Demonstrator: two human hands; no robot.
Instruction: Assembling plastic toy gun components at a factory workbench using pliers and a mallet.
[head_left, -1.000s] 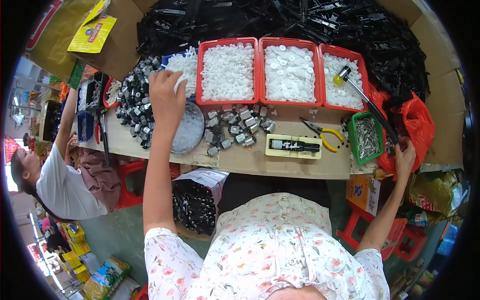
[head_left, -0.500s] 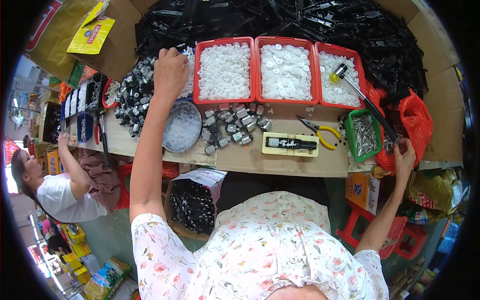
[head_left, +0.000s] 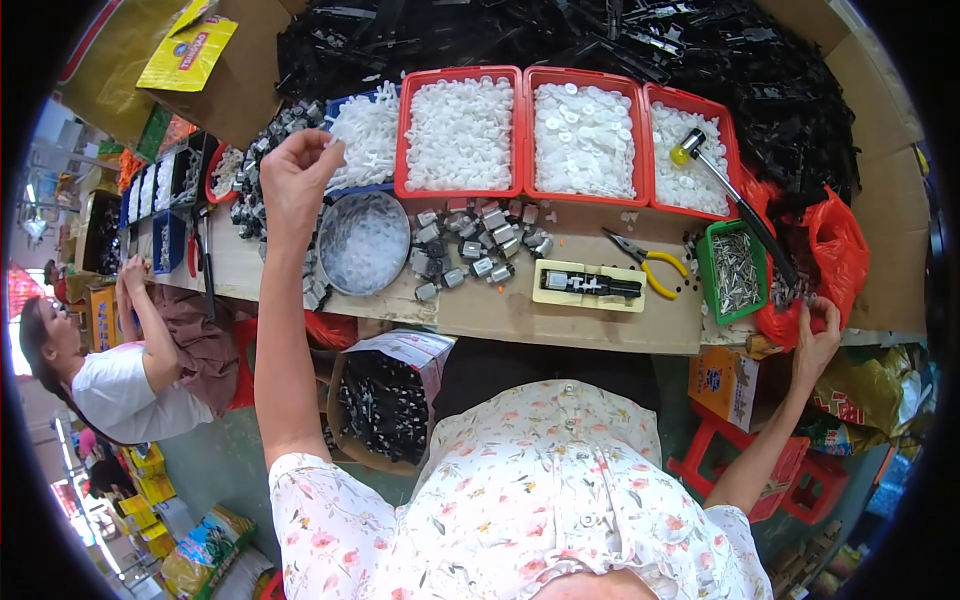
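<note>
My left hand is raised beside a blue bin of white plastic pieces, its thumb and fingers pinched together. What lies between the fingertips is too small to make out. Below it stands a round tray of translucent white pieces. At the right, the fingers of my right hand are drawn together at the edge of a red plastic bag with small metal parts in it; anything they grip is hidden. Between my hands, a black assembly lies in a cream holder.
Red bins of white parts line the back, before a heap of black parts. Small motors, yellow-handled pliers, a green bin of metal pins and a hammer lie nearer. A co-worker sits left.
My left hand has drawn left and slightly down, off the blue bin, uncovering its white pieces. My right hand has shifted slightly down and right beside the red bag. The view has moved slightly.
</note>
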